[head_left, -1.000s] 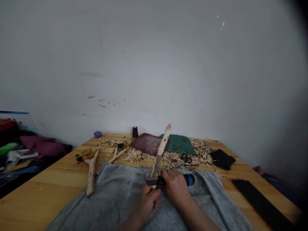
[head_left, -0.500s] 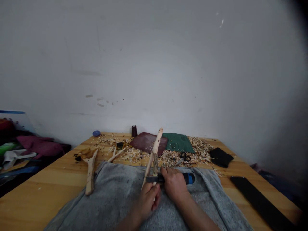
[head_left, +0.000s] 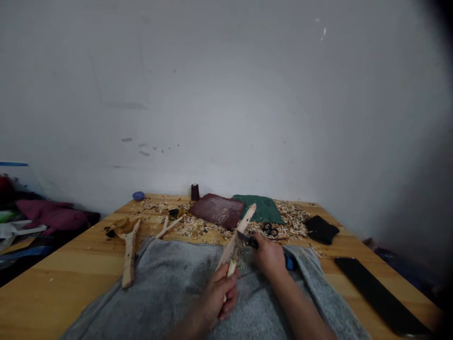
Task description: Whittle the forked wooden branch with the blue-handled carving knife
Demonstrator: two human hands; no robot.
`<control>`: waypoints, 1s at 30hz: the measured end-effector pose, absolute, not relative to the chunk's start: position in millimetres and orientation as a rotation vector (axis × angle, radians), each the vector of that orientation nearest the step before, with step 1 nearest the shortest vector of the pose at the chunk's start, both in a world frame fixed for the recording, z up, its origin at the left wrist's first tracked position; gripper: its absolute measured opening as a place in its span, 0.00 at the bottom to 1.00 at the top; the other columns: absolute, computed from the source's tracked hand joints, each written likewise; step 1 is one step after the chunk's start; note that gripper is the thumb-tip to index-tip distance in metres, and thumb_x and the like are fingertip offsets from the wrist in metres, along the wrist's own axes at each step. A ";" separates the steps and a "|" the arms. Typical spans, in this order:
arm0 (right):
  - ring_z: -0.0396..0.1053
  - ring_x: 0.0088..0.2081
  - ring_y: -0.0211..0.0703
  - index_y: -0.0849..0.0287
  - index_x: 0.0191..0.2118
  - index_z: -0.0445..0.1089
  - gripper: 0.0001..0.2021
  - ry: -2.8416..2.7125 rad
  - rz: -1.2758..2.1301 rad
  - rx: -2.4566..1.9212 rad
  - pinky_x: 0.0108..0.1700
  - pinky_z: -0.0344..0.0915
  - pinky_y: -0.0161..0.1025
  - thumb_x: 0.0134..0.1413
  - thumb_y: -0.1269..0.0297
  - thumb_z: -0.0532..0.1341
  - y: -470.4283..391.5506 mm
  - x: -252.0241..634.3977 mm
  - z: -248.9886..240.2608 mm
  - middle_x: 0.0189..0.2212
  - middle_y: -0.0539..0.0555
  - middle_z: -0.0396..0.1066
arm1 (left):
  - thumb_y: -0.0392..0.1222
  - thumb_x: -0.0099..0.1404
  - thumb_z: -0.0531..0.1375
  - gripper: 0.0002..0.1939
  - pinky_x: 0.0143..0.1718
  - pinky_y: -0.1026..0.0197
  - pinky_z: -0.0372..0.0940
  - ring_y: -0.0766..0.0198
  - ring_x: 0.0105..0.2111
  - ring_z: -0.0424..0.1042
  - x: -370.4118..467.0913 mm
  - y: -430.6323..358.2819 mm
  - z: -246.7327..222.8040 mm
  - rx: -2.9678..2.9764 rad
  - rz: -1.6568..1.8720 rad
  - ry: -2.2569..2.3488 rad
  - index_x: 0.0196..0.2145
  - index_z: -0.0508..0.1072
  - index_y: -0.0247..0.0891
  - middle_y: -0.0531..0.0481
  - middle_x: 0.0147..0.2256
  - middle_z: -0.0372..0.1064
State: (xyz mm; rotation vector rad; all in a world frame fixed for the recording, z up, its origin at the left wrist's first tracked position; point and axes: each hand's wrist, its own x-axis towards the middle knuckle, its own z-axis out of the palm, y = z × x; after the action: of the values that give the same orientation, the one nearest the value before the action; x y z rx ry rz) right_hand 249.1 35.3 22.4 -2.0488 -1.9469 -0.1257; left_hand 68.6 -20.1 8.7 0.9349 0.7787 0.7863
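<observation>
My left hand [head_left: 222,293] is closed around the lower end of a forked wooden stick [head_left: 230,245], which points up and to the right. One prong is long and peeled pale; the shorter one still carries dark bark near its tip. My right hand [head_left: 269,257] grips a knife [head_left: 247,239] by its black and blue handle. Its dark blade lies against the stick where the barked prong meets the long one, though the exact contact is hard to make out. Beneath both hands a grey cloth [head_left: 170,283] is spread over the table edge.
Wood shavings [head_left: 292,219] cover the table's back, around maroon leather [head_left: 217,210], a green sheet [head_left: 264,209] and scissors [head_left: 270,229]. Carved forks [head_left: 130,255] lie left. A black piece [head_left: 321,230] and a long black slab [head_left: 378,293] lie right; a thread spool [head_left: 195,192] stands behind.
The knife has moved up and away along the stick, from beside my left hand toward the barked prong. The stick's top has tilted to the right and lower.
</observation>
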 end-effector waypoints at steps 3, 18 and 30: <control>0.71 0.40 0.41 0.54 0.43 0.69 0.13 -2.132 -0.044 -1.841 0.37 0.57 0.33 0.51 0.71 0.54 21.4 228.7 23.8 0.38 0.53 0.74 | 0.55 0.50 0.61 0.18 0.09 0.70 0.35 0.77 0.09 0.43 67.6 -16.2 7.9 0.878 0.857 0.813 0.32 0.61 0.42 0.66 0.14 0.51; 0.72 0.34 0.46 0.57 0.38 0.69 0.09 -2.269 -0.112 -1.840 0.32 0.59 0.37 0.55 0.69 0.53 6.7 199.2 24.4 0.33 0.55 0.74 | 0.59 0.48 0.61 0.21 0.09 0.70 0.34 0.77 0.10 0.43 69.5 -10.7 -1.7 0.928 0.897 0.970 0.26 0.57 0.42 0.66 0.13 0.50; 0.73 0.35 0.45 0.56 0.42 0.69 0.12 -1.919 -0.141 -2.240 0.33 0.59 0.36 0.56 0.70 0.51 36.9 253.4 27.3 0.35 0.57 0.75 | 0.55 0.52 0.59 0.16 0.10 0.70 0.33 0.76 0.10 0.40 68.5 -18.2 6.2 0.963 0.837 0.896 0.30 0.59 0.43 0.66 0.13 0.49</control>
State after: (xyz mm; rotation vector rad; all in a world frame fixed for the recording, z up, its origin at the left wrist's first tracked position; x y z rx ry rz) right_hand 253.4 36.9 27.3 -2.2401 -1.9193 -0.1412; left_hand 68.5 -18.2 6.2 0.9627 0.8960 0.8369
